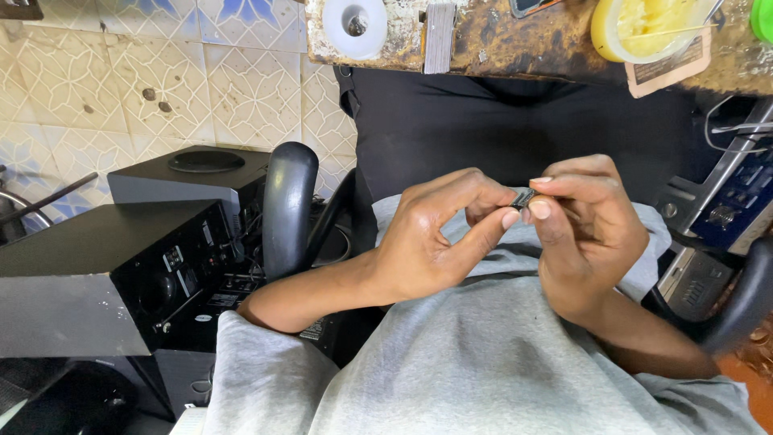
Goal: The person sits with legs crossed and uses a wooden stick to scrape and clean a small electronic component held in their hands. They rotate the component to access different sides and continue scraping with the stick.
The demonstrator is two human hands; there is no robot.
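Note:
A small dark flat part [524, 198], like a chip or tiny metal piece, is pinched between the fingertips of both hands above my lap. My left hand [439, 238] holds it with thumb and forefinger from the left. My right hand [586, 225] grips it from the right with its fingers curled. Most of the part is hidden by the fingers. I sit in a chair, wearing a grey shirt [483, 354] and dark trousers.
A worn wooden workbench edge [515, 40] runs along the top, bearing a white round spool [354, 26] and a yellow tub [648, 28]. Black speaker boxes [105, 274] stand on the left by the chair armrest [287, 205]. Electronic equipment [725, 209] sits on the right.

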